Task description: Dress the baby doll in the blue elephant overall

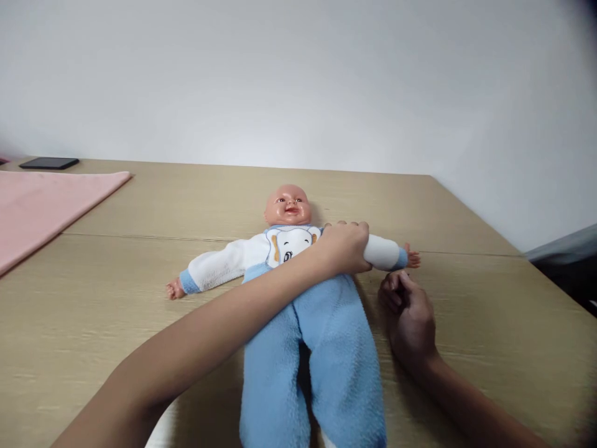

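Observation:
A baby doll in a white top and light blue fleece trousers lies on its back on the wooden table, arms spread, head pointing away from me. My left hand reaches across the doll's body and is closed around the upper part of the doll's right-side sleeve. My right hand rests on the table just beside the doll's hip, below that sleeve, fingers curled in with nothing visible in them.
A pink cloth lies at the left of the table. A dark flat phone-like object sits at the far left edge by the white wall. The table's right edge drops off near a dark area.

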